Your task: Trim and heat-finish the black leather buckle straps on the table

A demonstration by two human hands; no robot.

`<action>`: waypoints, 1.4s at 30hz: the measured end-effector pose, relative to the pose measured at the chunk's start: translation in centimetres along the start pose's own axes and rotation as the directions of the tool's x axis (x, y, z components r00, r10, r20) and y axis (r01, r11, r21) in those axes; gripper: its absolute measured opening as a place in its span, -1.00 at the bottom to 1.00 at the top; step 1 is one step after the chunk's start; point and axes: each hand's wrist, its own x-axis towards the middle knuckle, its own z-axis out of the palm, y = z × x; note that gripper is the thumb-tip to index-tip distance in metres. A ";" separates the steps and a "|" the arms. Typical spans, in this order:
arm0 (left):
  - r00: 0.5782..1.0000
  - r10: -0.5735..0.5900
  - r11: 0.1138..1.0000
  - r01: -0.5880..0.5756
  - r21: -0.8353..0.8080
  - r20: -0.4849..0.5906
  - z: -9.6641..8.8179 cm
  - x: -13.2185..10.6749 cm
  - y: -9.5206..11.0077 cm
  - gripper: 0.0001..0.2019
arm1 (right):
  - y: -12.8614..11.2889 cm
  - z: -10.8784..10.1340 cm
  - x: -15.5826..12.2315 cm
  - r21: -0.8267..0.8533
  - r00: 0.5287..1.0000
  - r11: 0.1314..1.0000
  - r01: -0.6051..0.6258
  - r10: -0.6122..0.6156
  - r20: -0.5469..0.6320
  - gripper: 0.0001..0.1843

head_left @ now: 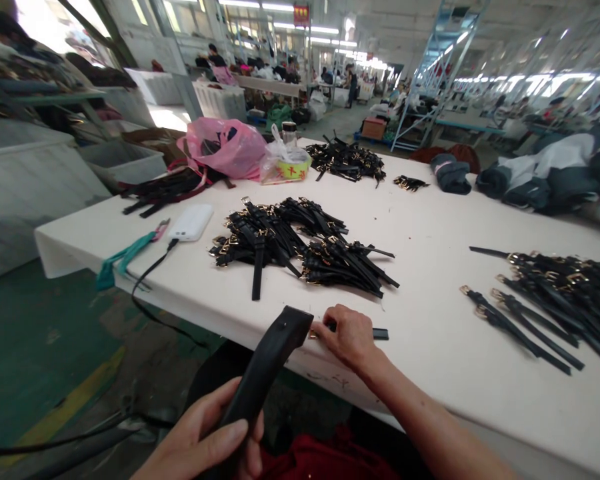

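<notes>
A wide black leather strap (267,357) is gripped in my left hand (195,433), thumb on top, its squared end tilted up in front of the table edge. My right hand (350,337) is closed over a small black buckle strap (381,333) near that edge; the strap's far end sticks out to the right and a bit of gold metal shows by the fingertips. Most of this small strap is hidden under the hand. Just beyond lies a heap of black buckle straps (347,263) with gold buckles. More buckle straps (570,293) are spread at the right.
The white table (425,267) also bears a white power bank (193,222) with a black cable hanging off the edge, a teal band (125,257), a pink bag (225,147), another strap pile (347,160) and dark rolled bundles (450,173).
</notes>
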 end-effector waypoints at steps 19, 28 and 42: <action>0.979 -0.161 0.987 0.161 -0.006 -0.125 0.8 3.9 5.3 -0.52 | 9.2 -2.9 -5.1 0.208 0.943 0.970 -0.125 0.181 -0.280 -0.74; 0.973 -0.206 0.978 0.207 -0.001 -0.108 4.4 3.1 4.2 -0.47 | 10.7 -3.1 -5.9 0.265 0.883 0.949 -0.169 0.265 -0.388 -0.75; 0.946 -0.269 0.955 0.239 0.175 0.179 4.9 2.1 -0.1 -0.27 | 10.6 -3.2 -5.5 0.298 0.879 0.934 -0.197 0.303 -0.367 -0.73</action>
